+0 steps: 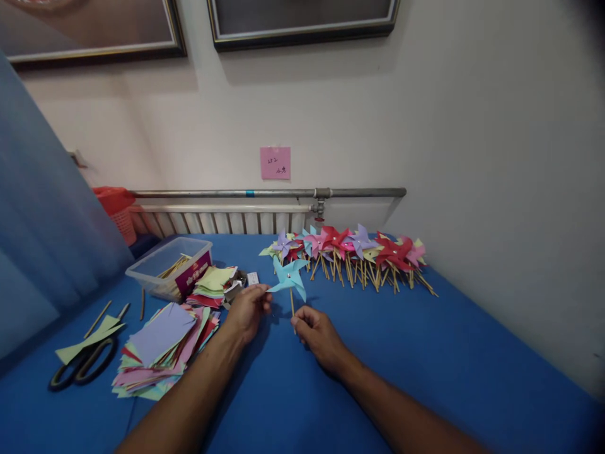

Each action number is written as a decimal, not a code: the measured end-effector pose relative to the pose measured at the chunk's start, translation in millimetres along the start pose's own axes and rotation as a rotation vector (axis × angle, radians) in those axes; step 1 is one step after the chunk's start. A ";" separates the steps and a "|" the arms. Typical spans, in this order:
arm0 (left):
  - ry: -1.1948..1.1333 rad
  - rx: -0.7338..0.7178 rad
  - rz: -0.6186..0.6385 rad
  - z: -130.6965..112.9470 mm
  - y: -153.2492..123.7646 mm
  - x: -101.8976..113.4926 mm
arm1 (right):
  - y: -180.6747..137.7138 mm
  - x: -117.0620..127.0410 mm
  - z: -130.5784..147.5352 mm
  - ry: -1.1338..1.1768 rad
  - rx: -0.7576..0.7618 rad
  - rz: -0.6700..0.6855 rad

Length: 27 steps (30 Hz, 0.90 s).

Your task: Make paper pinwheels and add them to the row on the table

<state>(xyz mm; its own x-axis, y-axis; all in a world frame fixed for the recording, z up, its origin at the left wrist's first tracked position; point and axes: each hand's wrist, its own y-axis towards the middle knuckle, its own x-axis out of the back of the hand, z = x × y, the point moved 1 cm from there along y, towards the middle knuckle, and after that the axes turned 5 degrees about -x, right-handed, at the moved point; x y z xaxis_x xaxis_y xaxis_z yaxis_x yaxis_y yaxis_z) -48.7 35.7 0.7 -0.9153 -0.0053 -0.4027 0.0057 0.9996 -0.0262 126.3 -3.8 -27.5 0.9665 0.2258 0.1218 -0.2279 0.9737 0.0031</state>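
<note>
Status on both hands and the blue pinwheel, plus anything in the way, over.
Right hand gripping stick. Left hand at a blade. Blue pinwheel upright. Pinwheel pile behind, paper stack left; nothing seen blocking.

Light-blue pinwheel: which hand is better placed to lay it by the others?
Probably the right hand: it pinches the stick, and most of the other pinwheels lie toward its side. The left hand is at a blade tip.

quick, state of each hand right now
Left hand: closed, seemingly pinching a blade tip of the light blue pinwheel.
Right hand: closed, holding that pinwheel's stick.
</note>
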 end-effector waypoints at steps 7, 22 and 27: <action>0.014 -0.030 0.002 -10.9 0.4 3.4 | -2.0 0.5 4.5 -0.017 0.000 -0.005; 0.115 -0.012 0.108 6.9 -13.7 -14.1 | 0.9 2.0 -4.4 -0.044 0.028 0.004; 0.212 -0.040 0.113 15.7 -15.7 -22.6 | -0.8 0.3 -3.6 -0.044 0.014 0.023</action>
<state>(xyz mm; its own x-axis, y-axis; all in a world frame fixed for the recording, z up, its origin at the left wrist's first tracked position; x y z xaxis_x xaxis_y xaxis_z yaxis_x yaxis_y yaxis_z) -21.8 19.7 -4.2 -0.9738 0.1085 -0.1996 0.1013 0.9938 0.0462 127.3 -4.5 -31.0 0.9549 0.2464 0.1655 -0.2520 0.9676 0.0135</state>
